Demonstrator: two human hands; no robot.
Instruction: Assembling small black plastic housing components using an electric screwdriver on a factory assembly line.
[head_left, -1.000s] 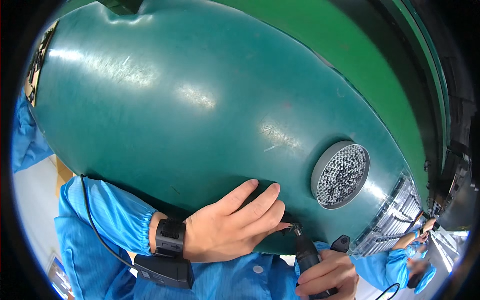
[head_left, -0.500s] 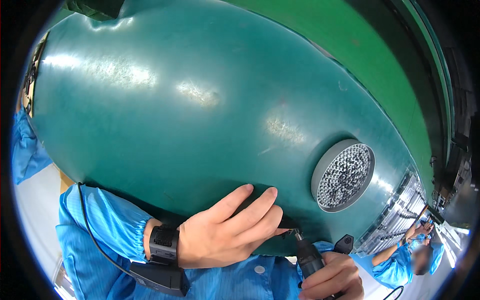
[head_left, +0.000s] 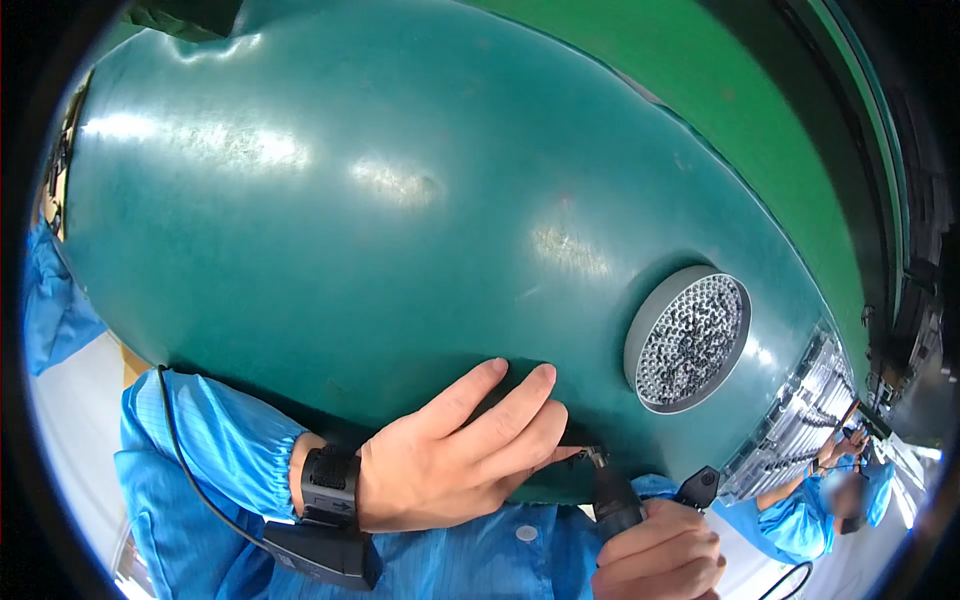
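Observation:
My right hand (head_left: 660, 555) is wrapped round a black electric screwdriver (head_left: 617, 502) at the lower right. Its metal tip meets a small dark part (head_left: 577, 455) beside my left hand (head_left: 460, 450). The thumb and a finger of the left hand pinch this part, mostly hidden behind the fingers, while two other fingers stretch over the green table mat (head_left: 400, 290). What the part is cannot be made out. Right of the hands stands a round grey tray (head_left: 690, 340) with a perforated bed and many small dark pieces, likely screws.
Rows of dark pieces lie in a clear rack (head_left: 790, 420) by the table's right edge. Beyond it a person in blue (head_left: 800, 520) works. Another blue sleeve (head_left: 55, 300) shows at far left. A dark green object (head_left: 185, 15) sits at the far left edge.
The screwdriver's tip has shifted slightly upward, closer against the part, and my right hand has moved up a little with it. My left hand stays nearly in place.

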